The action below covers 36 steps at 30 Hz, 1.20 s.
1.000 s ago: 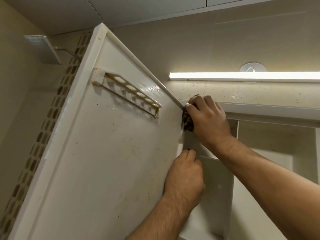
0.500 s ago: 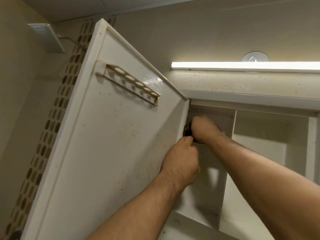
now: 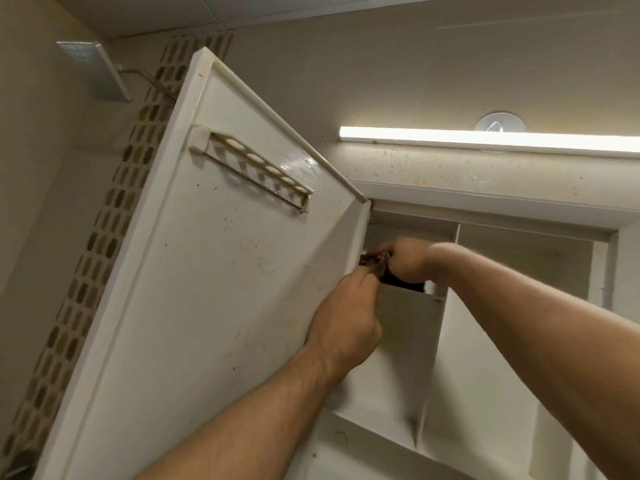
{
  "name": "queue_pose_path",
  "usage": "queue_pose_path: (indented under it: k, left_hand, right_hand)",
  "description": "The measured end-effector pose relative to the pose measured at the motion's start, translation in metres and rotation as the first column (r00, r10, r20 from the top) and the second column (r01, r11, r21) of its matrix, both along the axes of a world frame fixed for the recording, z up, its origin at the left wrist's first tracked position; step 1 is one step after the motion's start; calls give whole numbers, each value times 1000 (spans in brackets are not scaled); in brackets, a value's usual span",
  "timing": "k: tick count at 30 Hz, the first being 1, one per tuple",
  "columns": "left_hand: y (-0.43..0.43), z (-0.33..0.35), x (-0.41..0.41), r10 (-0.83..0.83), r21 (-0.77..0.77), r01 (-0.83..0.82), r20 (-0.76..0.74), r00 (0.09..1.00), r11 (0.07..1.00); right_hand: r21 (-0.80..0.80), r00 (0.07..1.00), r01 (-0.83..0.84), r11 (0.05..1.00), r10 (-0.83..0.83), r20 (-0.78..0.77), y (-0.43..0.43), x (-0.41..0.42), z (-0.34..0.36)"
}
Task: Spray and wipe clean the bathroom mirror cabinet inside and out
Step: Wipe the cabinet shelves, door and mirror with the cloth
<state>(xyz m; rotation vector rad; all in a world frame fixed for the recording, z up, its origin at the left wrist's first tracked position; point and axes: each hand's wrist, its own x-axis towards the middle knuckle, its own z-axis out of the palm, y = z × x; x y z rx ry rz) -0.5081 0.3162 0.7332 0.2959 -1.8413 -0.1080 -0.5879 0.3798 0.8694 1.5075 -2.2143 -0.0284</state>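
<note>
Step judged in hand: wiping the inner hinge edge. A dark cloth [image 3: 375, 263] is clutched in the right hand [image 3: 407, 259], against the open door [image 3: 214, 289] at the cabinet [image 3: 485, 202] mouth. The left hand [image 3: 346, 317], just below, is curled at that edge; its grasp cannot be told. Next called for: the cloth drawn down the edge, with the door steadied.

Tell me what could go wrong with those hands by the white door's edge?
Fingers could get pinched: the left hand and the right hand, gripping a crumpled brown cloth, are at the hinge-side edge of the open white cabinet door. If that door swings, it might squeeze them. The cloth could also snag there.
</note>
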Motion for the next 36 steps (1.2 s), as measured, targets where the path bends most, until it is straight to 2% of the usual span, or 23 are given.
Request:
queue_pose_path:
  k: [1, 2, 4, 6, 8, 9, 10, 12, 13, 14, 16, 19, 22, 24, 25, 27, 29, 31, 32, 33, 34, 35, 36]
  left_hand:
    - [3, -5, 0, -10, -5, 10, -68, 998, 1000]
    - [6, -11, 0, -8, -15, 7, -123, 992, 1000]
    - [9, -23, 4, 8, -45, -16, -184, 983, 999]
    - [10, -29, 11, 32, -72, -45, -176, 984, 996]
    - [9, -35, 24, 59, -89, -74, -163, 985, 993]
    - [9, -38, 29, 76, -103, -91, -144, 987, 990]
    - [9, -41, 34, 93, -120, -105, -107, 990, 987]
    - [7, -52, 40, 111, -147, -111, -9, 994, 983]
    - [7, -57, 40, 128, -157, -119, 52, 990, 980]
    - [6, -61, 39, 151, -160, -132, 110, 982, 978]
    - [3, -67, 34, 197, -162, -162, 226, 954, 973]
    - [5, -74, 24, 249, -185, -199, 309, 918, 962]
    - [12, -79, 17, 296, -185, -248, 303, 906, 951]
    - [16, -81, 15, 359, -193, -313, 286, 889, 930]
    - [16, -82, 15, 408, -220, -354, 293, 865, 909]
    - [14, -79, 18, 509, -302, -421, 341, 791, 855]
    - [12, -73, 23, 574, -376, -446, 379, 726, 812]
    - [10, -72, 28, 598, -419, -446, 373, 710, 791]
    - [10, -72, 29, 596, -425, -442, 366, 715, 790]
    - [9, -72, 30, 592, -427, -436, 368, 717, 792]
    - [9, -73, 29, 592, -427, -434, 373, 714, 793]
    - [10, -74, 27, 599, -426, -442, 372, 709, 789]
    - [11, -75, 25, 603, -419, -453, 365, 710, 787]
  right_hand:
    - [-2, 998, -51, 999, 51, 22, 3, 3, -4]
    - [45, 998, -34, 998, 37, -55, 6, 5, -6]
    - [135, 968, 123, 983, -89, -234, 11, 8, -10]
    - [117, 931, 181, 977, -132, -339, 21, 3, -17]
    - [-64, 878, -7, 998, -24, -478, 32, -10, -35]
    - [-172, 837, -181, 968, 59, -544, 38, -17, -52]
    - [-249, 803, -367, 896, 170, -571, 45, -21, -75]
    - [-260, 760, -592, 763, 421, -495, 55, -27, -121]
    - [-234, 753, -629, 742, 504, -423, 57, -31, -145]
    - [-198, 771, -614, 764, 529, -355, 56, -35, -165]
    - [-107, 861, -479, 871, 442, -253, 48, -40, -192]
    - [-99, 929, -296, 950, 262, -260, 30, -38, -193]
    - [-247, 975, -108, 963, 54, -217, 6, -31, -173]
    - [-472, 997, -12, 881, -24, -70, -13, -26, -157]
    - [-586, 997, 35, 809, 10, 74, -24, -22, -152]
    - [-718, 917, 98, 689, 218, 334, -44, -13, -149]
    - [-759, 845, 1, 651, 406, 349, -53, -9, -152]
    - [-690, 882, -187, 699, 428, 195, -52, -20, -154]
    - [-566, 915, -230, 792, 374, 151, -46, -27, -151]
    - [-344, 966, -231, 910, 257, 32, -40, -33, -149]
    - [-79, 979, -172, 982, 161, -122, -33, -35, -150]
    - [122, 959, -58, 991, 89, -269, -27, -36, -156]
    - [180, 929, -19, 984, 83, -360, -23, -36, -160]
